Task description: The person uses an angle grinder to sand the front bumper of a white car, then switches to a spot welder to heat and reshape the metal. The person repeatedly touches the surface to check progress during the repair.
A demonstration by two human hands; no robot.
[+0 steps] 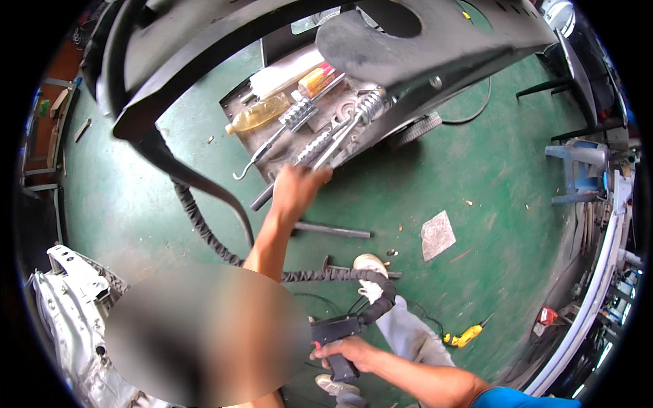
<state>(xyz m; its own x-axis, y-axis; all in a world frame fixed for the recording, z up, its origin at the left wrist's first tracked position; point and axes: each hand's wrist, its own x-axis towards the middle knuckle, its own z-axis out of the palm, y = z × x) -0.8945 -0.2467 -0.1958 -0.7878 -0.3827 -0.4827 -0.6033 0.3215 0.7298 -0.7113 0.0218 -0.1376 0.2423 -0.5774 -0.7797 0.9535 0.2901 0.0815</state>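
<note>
My left hand (297, 188) reaches forward to a dark tool tray (238, 102) on the green floor. Its fingers close around the end of a metal tool with a knurled grip (318, 149). A blurred patch hides the lower part of that arm. Down near me, my right hand (345, 352) grips a black pistol-shaped tool (335, 331). A thick cable in a black woven sleeve (204, 228) runs from that tool across the floor. Other knurled tools (298, 113) and a hooked rod (262, 153) lie in the tray.
A dark car body panel (422, 47) hangs over the tray. A bottle of yellow liquid (262, 113) lies in the tray. On the floor are a metal bar (333, 231), a paper scrap (437, 234) and a yellow tool (466, 334). White car parts (68, 285) sit left, a blue stand (578, 166) right.
</note>
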